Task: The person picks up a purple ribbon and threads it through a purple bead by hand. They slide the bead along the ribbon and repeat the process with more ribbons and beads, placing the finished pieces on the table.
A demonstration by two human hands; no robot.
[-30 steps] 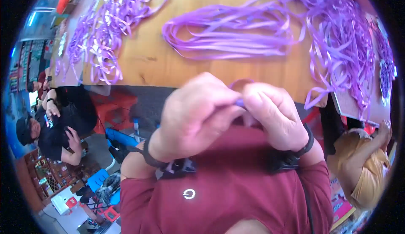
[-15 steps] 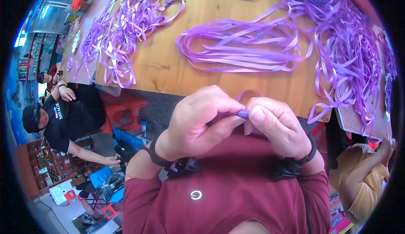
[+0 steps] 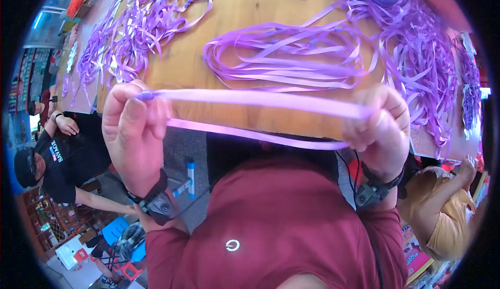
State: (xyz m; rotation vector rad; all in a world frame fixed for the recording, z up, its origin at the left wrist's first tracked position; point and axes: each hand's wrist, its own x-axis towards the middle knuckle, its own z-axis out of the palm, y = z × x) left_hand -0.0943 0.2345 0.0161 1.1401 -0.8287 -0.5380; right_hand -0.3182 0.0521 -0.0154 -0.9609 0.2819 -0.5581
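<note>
Item: 1 lilac ribbon (image 3: 260, 97), two strands betw. our hands, upper near-taut. L hand (image 3: 136, 127): pinched at its purple tube-like piece (image 3: 145, 95). R hand (image 3: 383, 132): curled closed on opp. end, blurred. Step, we judge: stretching; next calls for steady grip. Ribbon coil (image 3: 312, 66): beyond hands.

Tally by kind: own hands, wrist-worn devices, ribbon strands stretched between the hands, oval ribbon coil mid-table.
Hands: left hand, right hand: 2
Black wrist-worn devices: 2
Stretched ribbon strands: upper strand, lower strand: 2
Oval purple ribbon coil: 1
Total: 7
</note>
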